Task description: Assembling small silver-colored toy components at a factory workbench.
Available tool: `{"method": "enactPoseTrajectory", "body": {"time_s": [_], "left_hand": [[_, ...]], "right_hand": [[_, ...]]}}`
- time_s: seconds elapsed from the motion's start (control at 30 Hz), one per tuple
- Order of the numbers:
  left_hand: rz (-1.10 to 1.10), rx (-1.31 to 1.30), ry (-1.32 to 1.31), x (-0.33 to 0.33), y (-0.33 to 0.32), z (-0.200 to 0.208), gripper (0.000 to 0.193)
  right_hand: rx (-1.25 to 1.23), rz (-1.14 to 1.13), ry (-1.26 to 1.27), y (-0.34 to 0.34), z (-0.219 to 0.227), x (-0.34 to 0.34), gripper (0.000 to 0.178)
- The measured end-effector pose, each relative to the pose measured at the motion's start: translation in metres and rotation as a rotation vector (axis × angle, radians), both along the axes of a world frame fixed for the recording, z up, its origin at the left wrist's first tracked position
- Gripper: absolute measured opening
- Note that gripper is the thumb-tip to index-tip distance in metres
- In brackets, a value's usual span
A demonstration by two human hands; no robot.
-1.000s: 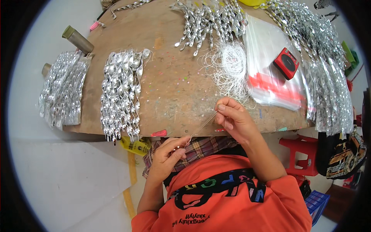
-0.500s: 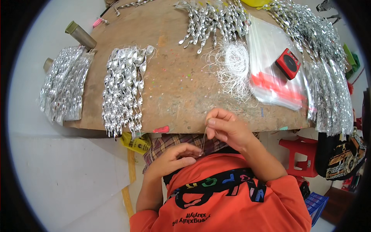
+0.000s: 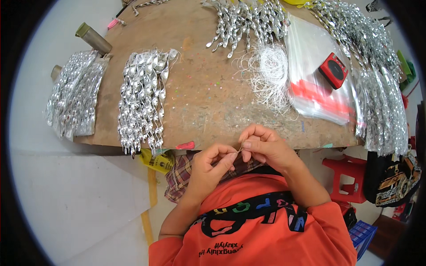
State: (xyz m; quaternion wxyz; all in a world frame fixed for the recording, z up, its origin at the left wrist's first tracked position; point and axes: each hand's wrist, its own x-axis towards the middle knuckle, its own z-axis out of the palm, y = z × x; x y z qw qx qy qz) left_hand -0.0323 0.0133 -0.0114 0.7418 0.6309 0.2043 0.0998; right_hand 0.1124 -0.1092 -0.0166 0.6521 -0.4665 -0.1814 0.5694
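Observation:
Just off the table's near edge, my two hands are close together with a short, thin thread (image 3: 240,150) stretched between their fingertips. My left hand (image 3: 210,167) pinches one end between thumb and forefinger. Its other end sits in a closed pinch of my right hand (image 3: 267,149), whose remaining fingers curl in. Beyond my right hand lies a tangled bundle of white thread (image 3: 271,77). A row of twisted silver foil spirals (image 3: 143,99) rests to the left on the table, its lower ends over the near edge.
Clear plastic bags (image 3: 313,53) with red seals lie at right under a red-and-black device (image 3: 333,71). Packed silver spirals (image 3: 77,95) and a metal cylinder (image 3: 94,39) stand left. More foil spirals (image 3: 248,22) lie at the back. A red stool (image 3: 344,177) is below the table (image 3: 199,95).
My left hand has risen from near my lap to meet my right hand. The stretch of thread between them has become much shorter. My right hand has barely moved.

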Motion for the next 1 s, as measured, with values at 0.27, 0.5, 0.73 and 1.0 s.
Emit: {"method": "enactPoseTrajectory", "body": {"time_s": [0.27,0.5,0.73,1.0], "left_hand": [[0.029,-0.037,0.082,0.003,-0.001,0.006,0.009],[0.131,0.001,0.119,0.005,-0.003,0.000,0.007],[0.154,0.038,0.081,0.008,-0.007,0.000,0.007],[0.131,-0.024,0.024,0.008,-0.009,0.000,0.008]], "right_hand": [[0.034,-0.045,-0.021,-0.003,-0.005,0.014,0.018],[-0.004,-0.297,-1.291,-0.007,0.015,0.020,0.019],[0.038,-0.123,-1.527,-0.001,0.019,0.001,0.016],[0.080,-0.209,-1.032,0.003,0.003,-0.002,0.008]]}}
